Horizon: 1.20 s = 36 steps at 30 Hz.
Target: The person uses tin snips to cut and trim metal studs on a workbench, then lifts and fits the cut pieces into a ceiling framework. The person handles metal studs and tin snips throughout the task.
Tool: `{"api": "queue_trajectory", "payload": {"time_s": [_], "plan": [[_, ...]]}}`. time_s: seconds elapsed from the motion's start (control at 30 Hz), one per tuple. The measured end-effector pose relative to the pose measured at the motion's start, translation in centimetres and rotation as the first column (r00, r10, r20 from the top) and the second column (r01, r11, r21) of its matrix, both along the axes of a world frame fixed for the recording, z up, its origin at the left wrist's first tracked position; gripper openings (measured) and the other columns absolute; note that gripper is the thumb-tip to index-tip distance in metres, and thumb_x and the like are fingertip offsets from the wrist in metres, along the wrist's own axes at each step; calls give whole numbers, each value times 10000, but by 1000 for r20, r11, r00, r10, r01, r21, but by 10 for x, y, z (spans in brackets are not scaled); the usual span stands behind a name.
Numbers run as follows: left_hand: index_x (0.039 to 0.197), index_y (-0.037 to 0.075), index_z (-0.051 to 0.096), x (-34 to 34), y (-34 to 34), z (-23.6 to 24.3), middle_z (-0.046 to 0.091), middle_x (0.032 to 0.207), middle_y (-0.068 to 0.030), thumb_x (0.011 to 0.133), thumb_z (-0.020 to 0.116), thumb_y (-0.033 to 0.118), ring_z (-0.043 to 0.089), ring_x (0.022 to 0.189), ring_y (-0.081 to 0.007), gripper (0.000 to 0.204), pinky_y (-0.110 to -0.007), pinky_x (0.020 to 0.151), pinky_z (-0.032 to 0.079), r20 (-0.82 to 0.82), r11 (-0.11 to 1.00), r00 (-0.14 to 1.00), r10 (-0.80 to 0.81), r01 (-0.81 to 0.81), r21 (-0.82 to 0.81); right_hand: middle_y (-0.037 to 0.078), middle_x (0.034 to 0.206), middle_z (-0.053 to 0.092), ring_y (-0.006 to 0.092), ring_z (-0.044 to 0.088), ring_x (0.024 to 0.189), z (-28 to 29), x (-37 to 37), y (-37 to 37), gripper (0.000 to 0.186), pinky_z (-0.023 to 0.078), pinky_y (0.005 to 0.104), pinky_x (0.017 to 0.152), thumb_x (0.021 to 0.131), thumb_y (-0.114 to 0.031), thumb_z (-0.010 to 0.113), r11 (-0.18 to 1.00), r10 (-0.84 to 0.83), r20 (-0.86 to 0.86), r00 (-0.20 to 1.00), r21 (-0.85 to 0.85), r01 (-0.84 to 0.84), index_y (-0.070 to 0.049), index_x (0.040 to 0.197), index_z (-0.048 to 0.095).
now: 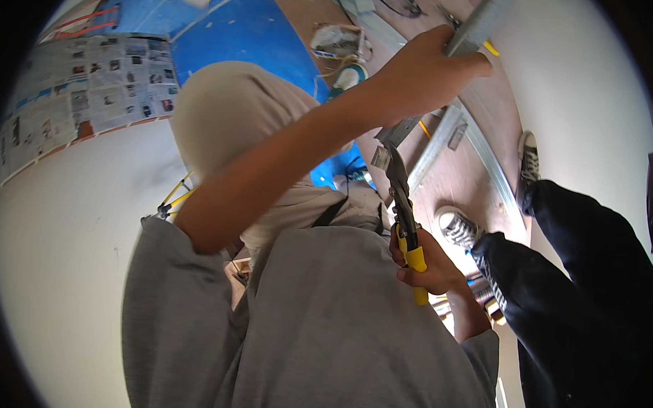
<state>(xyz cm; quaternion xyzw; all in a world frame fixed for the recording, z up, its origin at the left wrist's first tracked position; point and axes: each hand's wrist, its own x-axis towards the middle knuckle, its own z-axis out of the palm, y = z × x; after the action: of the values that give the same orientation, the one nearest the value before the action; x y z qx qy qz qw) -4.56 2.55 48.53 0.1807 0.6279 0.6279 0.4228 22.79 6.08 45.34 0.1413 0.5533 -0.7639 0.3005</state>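
Note:
My left hand (436,60) grips a thin grey metal channel (489,15) that slants down from the upper right. Below that hand, the channel's end (403,131) shows beside the blades of a pair of tin snips (400,180). Fingers of my right hand (431,261) wrap round the snips' yellow handles. A small bent metal tab (381,157) sits by the blades; whether they bite into it I cannot tell. My left forearm crosses over my raised knee (230,114) in beige cloth.
More metal channels (439,146) lie on the brown floor. Another person's black-trousered legs (579,224) and sneakers (458,227) stand close on the right. Beyond my knee are a blue sheet (241,38), newspapers (92,90) and a box of small items (339,42). A pale wall (62,242) is at left.

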Motion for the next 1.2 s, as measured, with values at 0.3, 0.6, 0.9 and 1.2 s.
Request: {"api": "queue_trajectory", "payload": {"time_s": [0.3, 0.6, 0.9, 1.2], "plan": [[1103, -52, 656, -39, 38, 64, 568, 720, -76, 852, 659, 374, 553, 641, -178, 494, -349, 600, 448, -239, 989, 962, -131, 143, 31, 22, 837, 496, 136, 502, 755, 23, -44, 10, 424, 451, 328, 708, 708, -143, 728, 997, -82, -165, 983, -13, 81, -58, 1038, 476], [1046, -22, 662, -54, 54, 45, 555, 718, -88, 823, 647, 363, 530, 650, -152, 446, -338, 588, 427, -208, 936, 914, -348, 351, -24, 21, 821, 509, 138, 523, 773, 11, -60, 6, 298, 466, 340, 733, 726, -105, 691, 996, -84, -64, 994, -33, 82, -55, 960, 512], [1054, 1, 670, -52, 59, 36, 516, 721, -36, 857, 633, 302, 475, 623, -137, 362, -303, 581, 397, -374, 878, 806, -458, 475, -53, -2, 759, 486, 124, 493, 695, 2, -74, 7, 262, 441, 324, 663, 723, -86, 660, 990, -118, -81, 990, -93, 110, -72, 892, 460], [1164, -6, 663, -53, 55, 50, 512, 700, -33, 860, 627, 366, 507, 592, -137, 482, -300, 544, 420, -399, 889, 796, -456, 429, -161, -11, 828, 463, 92, 455, 744, 1, -76, -7, 405, 417, 277, 680, 717, -114, 669, 981, -194, -55, 980, -32, 192, -72, 1063, 462]]}}
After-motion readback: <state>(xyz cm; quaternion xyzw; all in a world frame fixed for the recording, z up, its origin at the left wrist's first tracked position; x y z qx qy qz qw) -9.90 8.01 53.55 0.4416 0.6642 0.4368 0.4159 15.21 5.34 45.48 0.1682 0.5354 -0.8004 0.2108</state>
